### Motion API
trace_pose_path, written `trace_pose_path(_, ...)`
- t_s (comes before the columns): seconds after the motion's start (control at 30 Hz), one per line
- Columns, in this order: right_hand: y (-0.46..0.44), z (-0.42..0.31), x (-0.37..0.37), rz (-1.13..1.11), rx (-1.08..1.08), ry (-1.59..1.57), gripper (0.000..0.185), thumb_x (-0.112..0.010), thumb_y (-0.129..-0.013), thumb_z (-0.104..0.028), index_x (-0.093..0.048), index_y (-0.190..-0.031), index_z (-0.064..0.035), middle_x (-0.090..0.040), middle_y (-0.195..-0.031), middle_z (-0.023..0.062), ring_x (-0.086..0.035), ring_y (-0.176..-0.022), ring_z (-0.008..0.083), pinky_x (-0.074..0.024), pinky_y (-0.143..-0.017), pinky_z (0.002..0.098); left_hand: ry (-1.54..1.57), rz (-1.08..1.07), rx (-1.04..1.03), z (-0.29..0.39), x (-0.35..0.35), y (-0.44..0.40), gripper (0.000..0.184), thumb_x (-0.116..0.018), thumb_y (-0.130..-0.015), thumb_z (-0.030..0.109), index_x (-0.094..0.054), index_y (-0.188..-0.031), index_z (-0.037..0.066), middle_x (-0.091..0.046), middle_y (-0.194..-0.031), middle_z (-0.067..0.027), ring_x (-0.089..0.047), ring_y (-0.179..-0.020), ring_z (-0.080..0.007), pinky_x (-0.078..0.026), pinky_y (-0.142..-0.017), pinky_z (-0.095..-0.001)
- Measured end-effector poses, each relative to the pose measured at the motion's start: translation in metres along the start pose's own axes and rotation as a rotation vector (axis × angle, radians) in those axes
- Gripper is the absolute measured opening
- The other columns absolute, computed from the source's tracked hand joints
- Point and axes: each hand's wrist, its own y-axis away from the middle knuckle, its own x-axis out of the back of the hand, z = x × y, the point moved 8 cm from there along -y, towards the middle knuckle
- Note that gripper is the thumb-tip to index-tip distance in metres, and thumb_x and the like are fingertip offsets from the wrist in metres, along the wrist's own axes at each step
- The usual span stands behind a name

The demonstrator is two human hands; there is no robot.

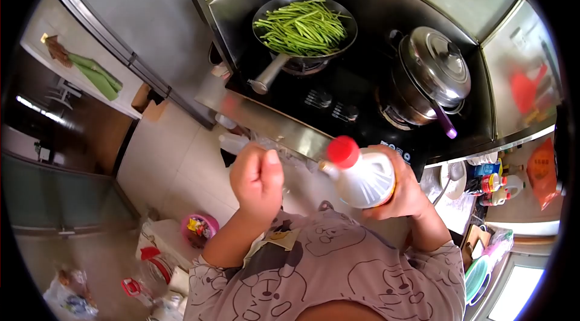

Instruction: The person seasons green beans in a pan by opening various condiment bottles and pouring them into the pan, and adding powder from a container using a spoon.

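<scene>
My right hand (403,185) is wrapped round a white plastic bottle (365,183) with a red cap (342,151). The bottle is held tilted in front of my chest, and its contents cannot be made out. Beside it on the left, my left hand (258,177) is closed in a fist with the thumb along the fingers, and nothing shows in it. Beyond both hands, a frying pan (264,82) full of long green beans (302,26) sits on the left burner of the black gas stove (356,82).
A lidded steel pot (417,94) stands on the right burner, beside a purple handle (444,120). Several bottles (492,185) crowd the counter at right. On the floor at left are a pink bin (199,230) and plastic bags (69,294).
</scene>
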Motion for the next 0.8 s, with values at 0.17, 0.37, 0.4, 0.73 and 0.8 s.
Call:
trace_pose_path(0.17, -0.05, 0.016, -0.008, 0.255, -0.302, -0.07, 0.097, -0.087, -0.05, -0.017, -0.04, -0.132, 0.004, -0.057, -0.118, 0.0148, -0.058, -0.107, 0.0221, -0.0437, -0.096, 0.0339, 0.096, -0.026, 0.184, -0.076, 0.06, -0.04, 0.03, -0.051, -0.095, 0.009, -0.04, -0.067, 0.005, -0.04, -0.064, -0.0007, -0.035, -0.058, -0.0086, -0.031, -0.053, -0.0261)
trace_pose_path(0.37, -0.121, 0.019, 0.007, 0.331, -0.461, 0.133, 0.089, -0.085, -0.054, -0.024, -0.045, -0.129, 0.0012, -0.06, -0.112, 0.0135, -0.06, -0.101, 0.0206, -0.046, -0.092, 0.0322, 0.109, -0.147, 0.498, -0.176, 0.098, -0.022, 0.034, -0.051, -0.097, 0.012, -0.038, -0.067, 0.005, -0.037, -0.063, 0.0015, -0.033, -0.061, -0.0051, -0.03, -0.054, -0.0239)
trace_pose_path(0.4, -0.135, 0.014, 0.008, 0.323, -0.454, 0.246, 0.084, -0.084, -0.056, -0.024, -0.047, -0.127, 0.0, -0.061, -0.11, 0.0139, -0.061, -0.1, 0.0211, -0.0467, -0.091, 0.032, 0.097, -0.179, 0.564, -0.19, 0.101, -0.015, 0.034, -0.051, -0.097, 0.013, -0.038, -0.067, 0.005, -0.038, -0.063, 0.0019, -0.033, -0.061, -0.0053, -0.03, -0.054, -0.0241)
trace_pose_path(0.73, -0.216, 0.072, 0.006, 0.175, -0.658, 0.429, 0.089, -0.084, -0.056, -0.039, -0.049, -0.13, -0.0029, -0.066, -0.104, 0.0162, -0.065, -0.098, 0.0281, -0.0501, -0.088, 0.0346, 0.148, -0.22, 0.773, -0.227, 0.114, -0.003, 0.035, -0.054, -0.097, 0.015, -0.041, -0.066, 0.004, -0.039, -0.062, 0.0021, -0.033, -0.06, -0.0051, -0.03, -0.053, -0.0246)
trace_pose_path(0.8, -0.222, 0.078, 0.005, 0.17, -0.701, 0.462, 0.088, -0.083, -0.056, -0.04, -0.05, -0.129, -0.0049, -0.067, -0.104, 0.0148, -0.065, -0.097, 0.0286, -0.0503, -0.088, 0.0351, 0.146, -0.189, 0.774, -0.231, 0.12, -0.006, 0.035, -0.054, -0.097, 0.015, -0.04, -0.066, 0.004, -0.039, -0.062, 0.0028, -0.033, -0.06, -0.0048, -0.029, -0.052, -0.0244)
